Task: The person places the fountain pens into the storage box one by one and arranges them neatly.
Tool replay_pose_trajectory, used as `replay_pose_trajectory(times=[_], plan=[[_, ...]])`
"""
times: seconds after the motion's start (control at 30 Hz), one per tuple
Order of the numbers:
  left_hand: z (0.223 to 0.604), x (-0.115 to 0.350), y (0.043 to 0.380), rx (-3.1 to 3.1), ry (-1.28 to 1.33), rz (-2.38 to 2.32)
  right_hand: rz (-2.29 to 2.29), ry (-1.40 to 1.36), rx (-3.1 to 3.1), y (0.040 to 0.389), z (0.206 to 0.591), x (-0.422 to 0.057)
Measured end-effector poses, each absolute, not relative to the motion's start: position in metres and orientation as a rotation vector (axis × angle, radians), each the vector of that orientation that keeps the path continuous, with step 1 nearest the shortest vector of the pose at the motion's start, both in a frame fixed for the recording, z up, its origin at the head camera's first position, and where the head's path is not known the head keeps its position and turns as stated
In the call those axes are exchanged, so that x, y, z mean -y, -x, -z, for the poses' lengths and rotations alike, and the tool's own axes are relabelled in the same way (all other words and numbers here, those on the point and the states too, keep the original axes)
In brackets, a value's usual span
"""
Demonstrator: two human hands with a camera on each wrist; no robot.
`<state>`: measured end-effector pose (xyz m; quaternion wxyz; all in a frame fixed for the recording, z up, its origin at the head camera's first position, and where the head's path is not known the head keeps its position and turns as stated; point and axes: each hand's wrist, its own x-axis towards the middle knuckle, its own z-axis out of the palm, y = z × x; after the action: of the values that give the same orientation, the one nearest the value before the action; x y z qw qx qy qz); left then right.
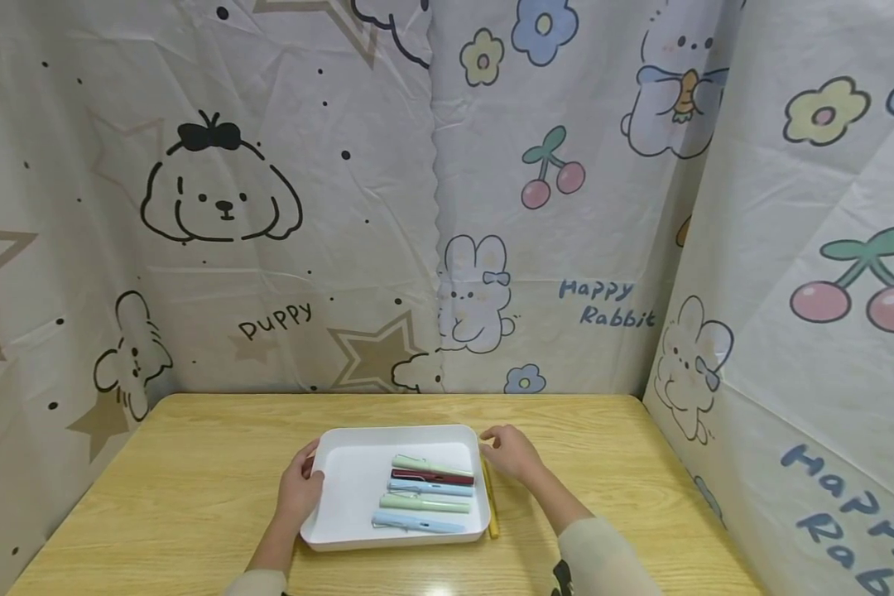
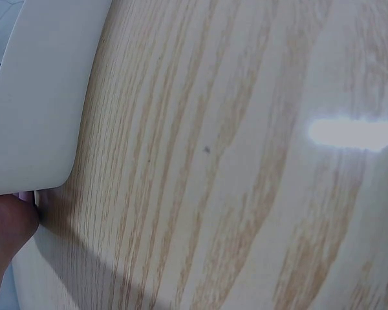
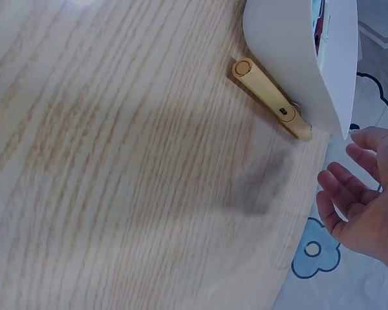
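Note:
A white tray (image 1: 350, 497) lies on the wooden table with several capped pens in its right half. They are a light green pen (image 1: 432, 465), a dark red pen (image 1: 435, 477), a light blue pen (image 1: 432, 488), a second light green pen (image 1: 426, 503) and a second light blue pen (image 1: 419, 522). My left hand (image 1: 300, 488) grips the tray's left edge, thumb at the rim. At the tray's far right corner hovers my right hand (image 1: 511, 451), fingers loosely bent and holding nothing; a fingertip is close to the rim. Beside the tray's right wall lies a yellow pen (image 3: 265, 90).
The wooden table (image 1: 194, 480) reaches back to a printed curtain (image 1: 372, 207) with cartoon animals. Another stretch of printed cloth (image 1: 812, 397) hangs along the right side. Light glares off the tabletop near its front.

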<state>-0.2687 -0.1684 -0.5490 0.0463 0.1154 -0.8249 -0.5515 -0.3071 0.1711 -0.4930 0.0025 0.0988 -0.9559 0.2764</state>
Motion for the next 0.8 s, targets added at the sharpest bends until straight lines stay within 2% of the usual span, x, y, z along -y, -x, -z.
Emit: replay_pose_trajectory(times=[0.8], plan=[[0.547,0.169,0.268,2.523,-0.338,1.680,-1.036,-0.215,3.004,0.294,0.521,-0.177]])
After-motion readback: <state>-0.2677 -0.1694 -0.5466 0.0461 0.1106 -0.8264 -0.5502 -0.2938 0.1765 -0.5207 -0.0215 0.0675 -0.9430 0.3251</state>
